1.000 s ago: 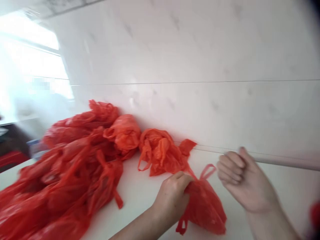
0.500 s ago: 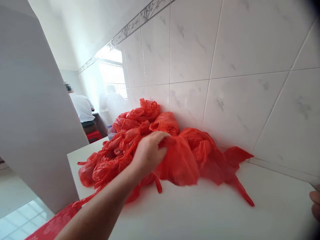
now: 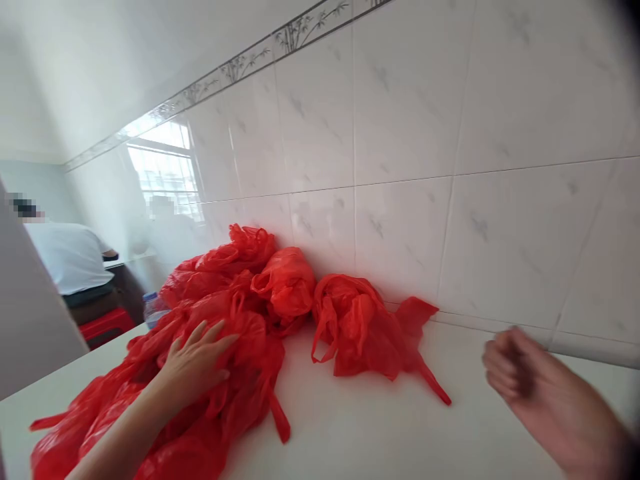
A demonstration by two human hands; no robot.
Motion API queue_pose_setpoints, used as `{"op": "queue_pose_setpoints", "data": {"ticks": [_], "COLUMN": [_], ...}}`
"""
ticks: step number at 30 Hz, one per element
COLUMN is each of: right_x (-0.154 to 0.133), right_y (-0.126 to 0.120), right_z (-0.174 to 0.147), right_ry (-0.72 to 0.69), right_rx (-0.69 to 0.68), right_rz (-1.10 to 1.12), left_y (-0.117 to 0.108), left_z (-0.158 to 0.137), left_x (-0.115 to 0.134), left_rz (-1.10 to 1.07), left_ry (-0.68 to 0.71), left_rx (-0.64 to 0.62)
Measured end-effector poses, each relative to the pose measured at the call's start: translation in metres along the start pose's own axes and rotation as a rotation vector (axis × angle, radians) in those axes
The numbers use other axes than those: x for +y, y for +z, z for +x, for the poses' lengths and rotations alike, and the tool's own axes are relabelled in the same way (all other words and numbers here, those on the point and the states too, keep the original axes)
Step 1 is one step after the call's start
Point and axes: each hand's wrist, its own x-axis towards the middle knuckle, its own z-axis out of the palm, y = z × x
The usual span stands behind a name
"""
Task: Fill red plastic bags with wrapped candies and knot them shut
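Note:
My left hand (image 3: 197, 360) lies over a heap of red plastic bags (image 3: 210, 303) on the left of the white table, fingers spread, palm down; whether it presses on them is hidden. Beside the heap, against the wall, sits a rounded red bag (image 3: 290, 283) with its handles up. Farther right another crumpled red bag (image 3: 357, 333) rests on the table, one handle stretched toward the front. On the right, my right hand (image 3: 525, 380) hovers above the table, slightly blurred, its fingers curled in with nothing visible in them.
The white table (image 3: 360, 427) runs along a tiled wall (image 3: 400, 227). Behind the heap stands a plastic bottle (image 3: 153, 310) with a blue cap. A person (image 3: 67, 257) in a white top sits on a red stool (image 3: 107, 325) at the far left, near a grey partition (image 3: 35, 307).
My left hand has let go of a red bag and moved left onto the heap, its fingers opening. My right hand has come farther into view. The camera has turned right.

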Motion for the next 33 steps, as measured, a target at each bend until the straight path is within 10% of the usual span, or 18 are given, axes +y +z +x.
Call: {"op": "queue_pose_setpoints", "data": {"ticks": [3,7,13,19,24,33], "right_x": [0.038,0.099,0.125,0.101,0.096,0.104], "right_y": [0.005,-0.002,-0.017,-0.03,-0.03,-0.012], "right_z": [0.015,0.03,0.027,0.002,-0.039,-0.092], "right_ry": [-0.018,-0.107,-0.14,-0.045,-0.132,-0.156], "right_rx": [0.158,0.044,0.125,0.345,0.368,-0.006], "right_rz": [-0.589,-0.959,-1.113,-0.973,-0.954,-0.98], "left_y": [0.006,-0.013,-0.034,0.005,0.045,0.085], "left_z": [-0.002,0.006,0.007,-0.005,0.002,0.011], "left_x": [-0.007,0.001,0.092,0.233,0.316,0.335], "left_rz": [0.037,0.055,-0.384,-1.04,-1.332,-1.473], "left_ry": [-0.023,-0.071,0.269,0.693,0.488,0.367], "left_rx": [-0.035,0.045,0.282,-0.367,-0.424,-0.466]}}
